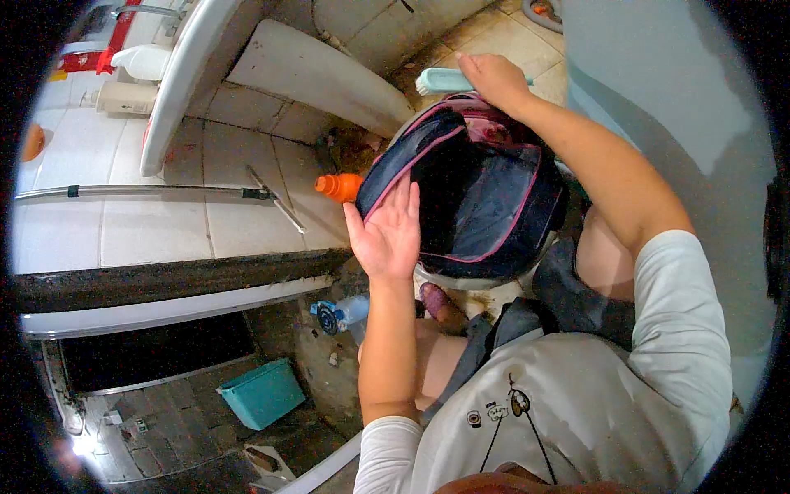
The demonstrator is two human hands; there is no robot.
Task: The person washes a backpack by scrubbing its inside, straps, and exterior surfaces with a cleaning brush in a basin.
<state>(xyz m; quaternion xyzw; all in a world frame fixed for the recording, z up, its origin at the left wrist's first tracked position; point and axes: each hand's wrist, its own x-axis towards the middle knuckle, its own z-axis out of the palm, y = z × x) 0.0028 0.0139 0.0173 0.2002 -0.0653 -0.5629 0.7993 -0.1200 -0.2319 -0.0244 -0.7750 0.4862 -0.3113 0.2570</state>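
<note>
Backpack (500, 203) of navy, pink-trimmed fabric gapes; scrubbing seems unfinished: right hand (497, 81) grasping turquoise plastic brush (445, 81), left hand (388, 237) unclenched.

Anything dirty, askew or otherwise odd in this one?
Yes: brown, dirty-looking patches mark the pale floor tiles beyond the open backpack and the area beside the white pedestal. They stand out against the lighter tile.

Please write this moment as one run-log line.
Left hand: open, palm up, at edge of backpack | right hand: holding brush | backpack: open | orange object: beside backpack
</note>
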